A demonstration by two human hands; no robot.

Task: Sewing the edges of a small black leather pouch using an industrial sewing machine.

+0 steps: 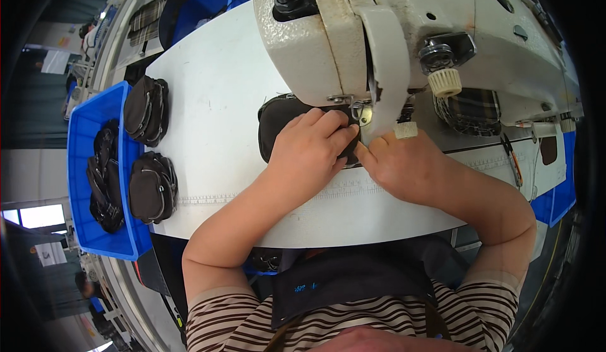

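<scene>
A dark fabric pouch piece (271,128) with a rounded, zipper-like edge lies flat under the head of a white sewing machine (315,49). My left hand (310,145) rests on it, fingers bent and pressing the cloth close to the presser foot (360,111). On the other side of the foot, my right hand (407,167) is closed, thumb and index finger pinching the piece's right edge. The fingertips of both hands nearly meet there. Part of the piece is hidden beneath my left hand and the machine head.
Two stacks of dark zippered pouches, an upper stack (146,111) and a lower stack (153,188), sit at the table's left edge. Beside them, a blue bin (136,235) holds dark pieces. Plaid-lined pieces (470,112) and orange-handled snips (512,161) lie right. A ruler strip (208,199) crosses the table.
</scene>
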